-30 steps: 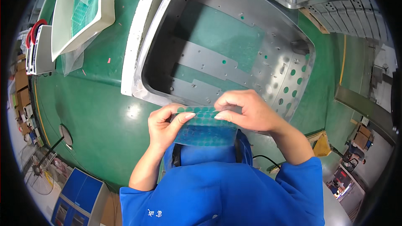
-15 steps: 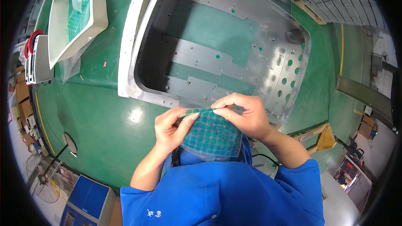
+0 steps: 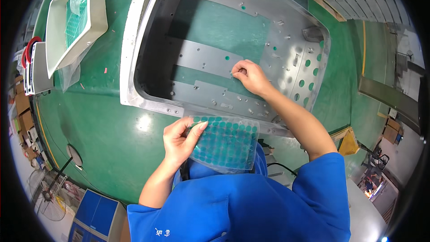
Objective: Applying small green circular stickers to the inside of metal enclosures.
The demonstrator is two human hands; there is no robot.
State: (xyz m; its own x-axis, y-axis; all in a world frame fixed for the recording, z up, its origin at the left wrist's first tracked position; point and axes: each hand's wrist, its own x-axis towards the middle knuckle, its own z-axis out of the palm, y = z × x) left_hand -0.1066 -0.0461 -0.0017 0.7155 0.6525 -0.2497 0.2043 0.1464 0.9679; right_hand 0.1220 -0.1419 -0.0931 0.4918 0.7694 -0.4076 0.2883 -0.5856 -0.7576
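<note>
A clear sheet of green round stickers (image 3: 225, 143) hangs in front of my body. My left hand (image 3: 181, 140) pinches its upper left corner between thumb and fingers. Over the large grey metal housing (image 3: 210, 56), my right hand (image 3: 251, 78) reaches in with thumb and fingertips pressed together. Whatever sits in that pinch is too small to make out. Its fingertips are by the lower edge of the metal strip that crosses the housing's opening. Small holes and studs dot the housing's inner faces, and a green dot (image 3: 227, 58) shows on the strip.
A cream-coloured bin (image 3: 99, 18) with green sheets (image 3: 75, 13) in it stands at the upper left. Slatted metal panels (image 3: 358, 0) lie at the upper right. A yellow-and-wood frame (image 3: 348, 142) is on the right, and a fan (image 3: 50, 197) at the lower left.
My right hand has left the sticker sheet and moved forward over the housing, its fingers still pinched. My left hand keeps hold of the sheet in nearly the same place.
</note>
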